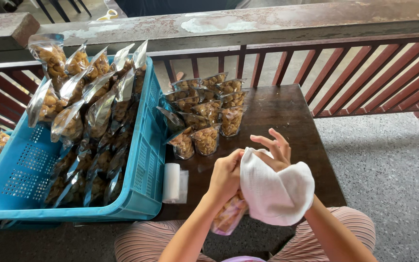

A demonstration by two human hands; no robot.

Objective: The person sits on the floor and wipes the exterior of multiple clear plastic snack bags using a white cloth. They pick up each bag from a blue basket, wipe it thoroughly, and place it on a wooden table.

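My left hand [225, 175] grips the top of a clear snack bag [229, 214] filled with golden-brown pieces, held over the front edge of the dark wooden table [287, 116]. My right hand [273, 149] holds a white cloth [275, 190] against that bag, fingers partly spread above the cloth. A group of several filled snack bags [204, 111] stands upright on the table beyond my hands.
A blue plastic crate [144, 160] at the left holds several more filled bags [88, 111]. A white roll [171, 182] lies on the table beside the crate. A red-brown wooden railing [355, 68] runs behind the table. Grey floor lies to the right.
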